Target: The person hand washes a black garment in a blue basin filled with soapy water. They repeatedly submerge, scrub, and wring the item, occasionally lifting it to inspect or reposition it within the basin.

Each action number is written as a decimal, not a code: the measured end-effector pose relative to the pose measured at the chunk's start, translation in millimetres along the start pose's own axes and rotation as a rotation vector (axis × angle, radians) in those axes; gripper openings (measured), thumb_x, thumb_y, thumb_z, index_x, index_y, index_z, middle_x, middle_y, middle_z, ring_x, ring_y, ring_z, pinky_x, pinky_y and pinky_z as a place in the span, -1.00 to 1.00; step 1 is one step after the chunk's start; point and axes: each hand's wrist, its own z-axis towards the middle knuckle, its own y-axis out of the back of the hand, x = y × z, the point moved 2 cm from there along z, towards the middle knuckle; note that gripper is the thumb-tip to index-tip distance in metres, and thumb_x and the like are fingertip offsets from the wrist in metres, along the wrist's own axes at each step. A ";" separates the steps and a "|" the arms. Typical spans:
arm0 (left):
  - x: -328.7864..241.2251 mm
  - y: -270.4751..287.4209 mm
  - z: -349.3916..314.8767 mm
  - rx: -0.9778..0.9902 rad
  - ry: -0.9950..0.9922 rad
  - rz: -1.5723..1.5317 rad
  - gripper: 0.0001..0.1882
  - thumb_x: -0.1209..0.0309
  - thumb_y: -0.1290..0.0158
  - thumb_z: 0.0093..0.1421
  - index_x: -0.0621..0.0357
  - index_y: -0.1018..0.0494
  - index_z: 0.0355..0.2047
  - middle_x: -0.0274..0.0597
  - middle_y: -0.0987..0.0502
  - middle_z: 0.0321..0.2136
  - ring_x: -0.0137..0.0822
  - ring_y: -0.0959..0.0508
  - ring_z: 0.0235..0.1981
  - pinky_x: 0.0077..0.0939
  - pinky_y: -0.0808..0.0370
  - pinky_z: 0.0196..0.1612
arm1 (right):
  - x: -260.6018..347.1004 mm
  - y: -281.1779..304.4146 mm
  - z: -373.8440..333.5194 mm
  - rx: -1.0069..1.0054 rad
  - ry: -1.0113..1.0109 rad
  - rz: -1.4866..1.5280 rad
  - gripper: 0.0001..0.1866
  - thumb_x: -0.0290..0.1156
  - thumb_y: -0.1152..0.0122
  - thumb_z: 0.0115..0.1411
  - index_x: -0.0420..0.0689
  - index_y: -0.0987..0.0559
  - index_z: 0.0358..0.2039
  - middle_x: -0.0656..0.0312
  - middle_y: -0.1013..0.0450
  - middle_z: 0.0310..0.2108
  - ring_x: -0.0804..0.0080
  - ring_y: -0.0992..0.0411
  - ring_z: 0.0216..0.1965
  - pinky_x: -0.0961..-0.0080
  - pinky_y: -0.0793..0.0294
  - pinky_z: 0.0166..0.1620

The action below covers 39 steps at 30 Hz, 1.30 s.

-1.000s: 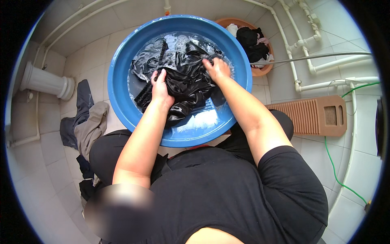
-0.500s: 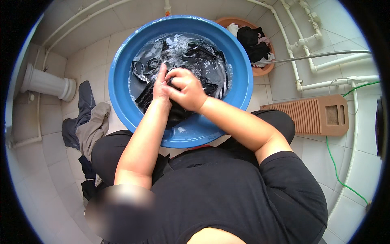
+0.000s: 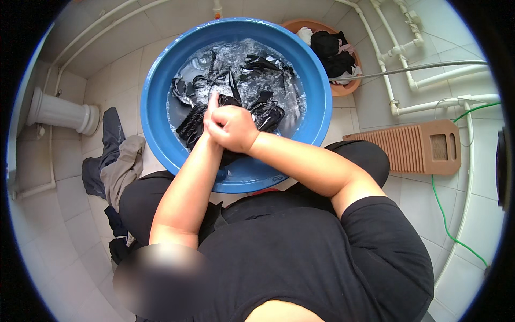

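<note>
A large blue basin [image 3: 317,107] holds soapy water and several soaked black garments [image 3: 263,64]. Over its near side my two hands are pressed together on a black garment [image 3: 229,101]. Curled into a fist, my right hand [image 3: 234,129] lies across the palm side of my left hand [image 3: 212,121] and closes on the cloth. My left hand grips the same garment from the other side; one digit points up, while its other fingers are mostly hidden. Dark ribbed cloth [image 3: 190,124] lies in the water just left of my hands.
Behind the basin at right, an orange-brown tub [image 3: 351,88] holds dark and light clothes. A brown washboard [image 3: 402,147] lies at right, beside white pipes [image 3: 394,107] and a green hose [image 3: 448,231]. Grey and dark clothes [image 3: 120,161] lie on the tiles at left, near a white pedestal [image 3: 64,111].
My right fingers have curled tighter and moved slightly left and down against my left hand. Black cloth has shifted and bunched right of my hands, and the water is stirred.
</note>
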 end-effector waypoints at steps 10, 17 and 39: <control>-8.2 -24.0 8.5 -0.197 -0.217 0.049 -0.48 0.39 -0.12 0.06 0.01 -0.18 0.02 -0.16 -0.36 -0.20 -0.31 -0.38 -0.15 -0.38 -0.35 -0.05 | -168.8 83.8 8.9 -0.126 -0.574 -0.563 -0.48 0.15 -0.07 0.00 -0.08 -0.47 -0.31 0.09 -0.44 -0.30 0.13 -0.42 -0.25 0.29 -0.38 -0.19; -9.5 9.2 22.6 -0.327 -0.188 0.008 -0.68 0.63 0.02 0.04 0.06 -0.35 -0.18 -0.16 -0.43 -0.30 -0.25 -0.47 -0.30 -0.32 -0.49 -0.25 | -186.3 76.5 -2.6 0.474 -0.819 -0.582 -0.36 0.16 0.01 -0.01 -0.17 -0.49 -0.16 0.03 -0.40 -0.10 0.12 -0.35 -0.04 0.32 -0.30 0.01; 21.5 -3.8 11.7 0.351 -0.214 -0.260 -0.64 0.11 0.22 0.19 0.10 -0.40 -0.26 -0.20 -0.47 -0.31 -0.33 -0.46 -0.25 -0.40 -0.40 -0.14 | -5.1 5.3 6.3 0.017 0.030 -0.083 -0.79 -0.22 -0.10 -0.06 -0.07 -0.47 -0.66 0.11 -0.40 -0.61 0.13 -0.40 -0.55 0.31 -0.38 -0.47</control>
